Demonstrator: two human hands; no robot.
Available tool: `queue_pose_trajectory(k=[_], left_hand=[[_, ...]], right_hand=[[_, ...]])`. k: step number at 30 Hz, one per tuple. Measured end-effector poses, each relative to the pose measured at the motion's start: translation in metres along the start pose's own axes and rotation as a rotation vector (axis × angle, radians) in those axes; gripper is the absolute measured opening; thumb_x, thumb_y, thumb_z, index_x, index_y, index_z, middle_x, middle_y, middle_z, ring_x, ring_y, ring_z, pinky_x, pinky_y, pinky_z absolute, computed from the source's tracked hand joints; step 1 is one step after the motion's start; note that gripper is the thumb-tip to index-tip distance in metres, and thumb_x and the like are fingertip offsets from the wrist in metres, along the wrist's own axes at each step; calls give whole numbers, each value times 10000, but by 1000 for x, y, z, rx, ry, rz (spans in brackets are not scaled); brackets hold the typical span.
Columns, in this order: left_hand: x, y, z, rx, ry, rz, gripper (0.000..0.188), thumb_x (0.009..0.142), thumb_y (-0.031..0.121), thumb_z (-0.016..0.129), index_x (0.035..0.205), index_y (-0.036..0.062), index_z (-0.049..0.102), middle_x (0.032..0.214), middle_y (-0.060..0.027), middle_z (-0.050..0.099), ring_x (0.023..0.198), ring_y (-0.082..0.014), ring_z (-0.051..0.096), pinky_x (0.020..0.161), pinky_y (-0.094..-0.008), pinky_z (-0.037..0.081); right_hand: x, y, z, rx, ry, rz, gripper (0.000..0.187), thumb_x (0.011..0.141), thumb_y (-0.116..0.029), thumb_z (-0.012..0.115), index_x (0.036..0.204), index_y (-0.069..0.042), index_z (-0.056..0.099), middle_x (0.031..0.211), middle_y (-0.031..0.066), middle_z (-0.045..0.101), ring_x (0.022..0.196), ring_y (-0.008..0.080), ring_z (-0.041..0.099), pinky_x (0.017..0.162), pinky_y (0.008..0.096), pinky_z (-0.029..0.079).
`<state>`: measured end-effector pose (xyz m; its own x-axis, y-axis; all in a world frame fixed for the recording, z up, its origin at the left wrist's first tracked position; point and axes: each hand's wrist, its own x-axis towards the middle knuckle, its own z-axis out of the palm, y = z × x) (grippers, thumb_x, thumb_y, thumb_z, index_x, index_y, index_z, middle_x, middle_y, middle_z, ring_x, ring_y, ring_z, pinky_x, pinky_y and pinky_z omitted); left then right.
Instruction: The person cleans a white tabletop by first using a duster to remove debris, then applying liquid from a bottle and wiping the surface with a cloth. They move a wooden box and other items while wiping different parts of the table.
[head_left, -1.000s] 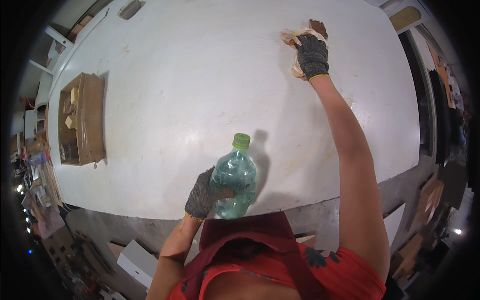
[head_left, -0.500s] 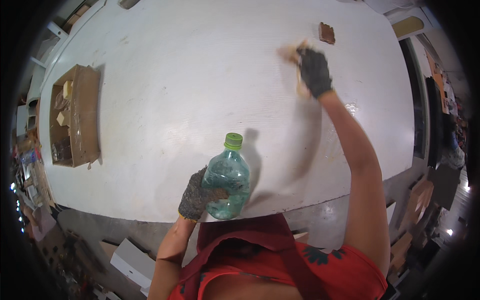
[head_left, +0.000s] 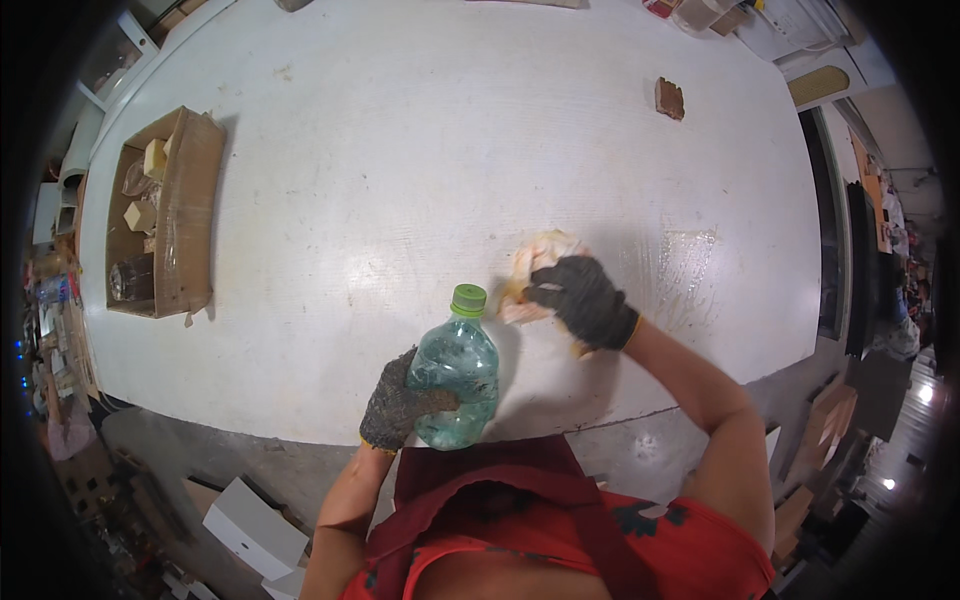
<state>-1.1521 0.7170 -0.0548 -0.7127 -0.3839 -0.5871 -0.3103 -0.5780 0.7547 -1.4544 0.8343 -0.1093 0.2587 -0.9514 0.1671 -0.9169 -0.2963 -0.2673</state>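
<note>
A greenish clear plastic bottle (head_left: 455, 370) with a green cap stands upright or nearly so by the table's front edge. My left hand (head_left: 402, 400), in a grey knit glove, is wrapped round its lower left side. To the right of the bottle, my right hand (head_left: 585, 300), in a dark glove, presses a crumpled whitish-orange rag (head_left: 545, 262) on the white tabletop (head_left: 380, 160). Some of the rag is hidden beneath the glove. Wet, shiny streaks (head_left: 688, 265) show on the surface right of that hand.
At the left of the table is an open cardboard box (head_left: 190, 215) with pale blocks and a dark roll-like item inside. A small brown piece (head_left: 669, 99) lies far right. White boards (head_left: 255, 527) stand on the floor at lower left.
My right hand has swept the rag from the far right toward me and leftward, near the bottle. The left hand keeps its hold on the bottle. The view has shifted slightly.
</note>
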Motion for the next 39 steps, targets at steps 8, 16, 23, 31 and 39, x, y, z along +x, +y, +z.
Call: queue_pose_trajectory(k=[8, 16, 23, 31, 39], left_hand=[[-3, -7, -6, 53, -5, -26, 554, 645, 108, 815, 1148, 15, 601, 994, -82, 685, 899, -158, 638, 829, -320, 514], [-2, -16, 7, 250, -2, 17, 469, 646, 101, 794, 1075, 6, 630, 940, -84, 689, 821, -162, 640, 745, -316, 519], [0, -13, 21, 283, -121, -59, 449, 646, 126, 802, 1048, 5, 639, 915, -77, 689, 794, -162, 633, 738, -316, 510], [-2, -2, 36, 303, -124, -116, 422, 650, 110, 756, 1038, -8, 638, 914, -80, 682, 795, -172, 634, 727, -310, 509], [6, 23, 86, 691, -146, -63, 351, 681, 139, 736, 992, 4, 644, 872, -68, 678, 757, -163, 621, 698, -311, 503]], right_hand=[[73, 229, -14, -559, 501, 570, 245, 788, -177, 544, 1012, -145, 638, 995, 118, 620, 858, 295, 602, 707, 453, 465], [11, 43, 9, -280, 346, 455, 232, 784, -174, 534, 979, -157, 658, 975, 54, 651, 883, 251, 611, 788, 413, 466], [-221, 82, -60, -650, 201, 1138, 209, 858, -174, 517, 1014, -116, 643, 978, 131, 646, 940, 329, 600, 791, 423, 485], [-146, -27, -11, -271, 619, 1132, 184, 827, -125, 543, 973, -67, 637, 875, 107, 655, 792, 306, 610, 707, 415, 477], [-134, -126, -5, -53, 251, 872, 462, 744, -284, 584, 1185, -151, 613, 1216, 72, 563, 1064, 287, 535, 944, 497, 361]])
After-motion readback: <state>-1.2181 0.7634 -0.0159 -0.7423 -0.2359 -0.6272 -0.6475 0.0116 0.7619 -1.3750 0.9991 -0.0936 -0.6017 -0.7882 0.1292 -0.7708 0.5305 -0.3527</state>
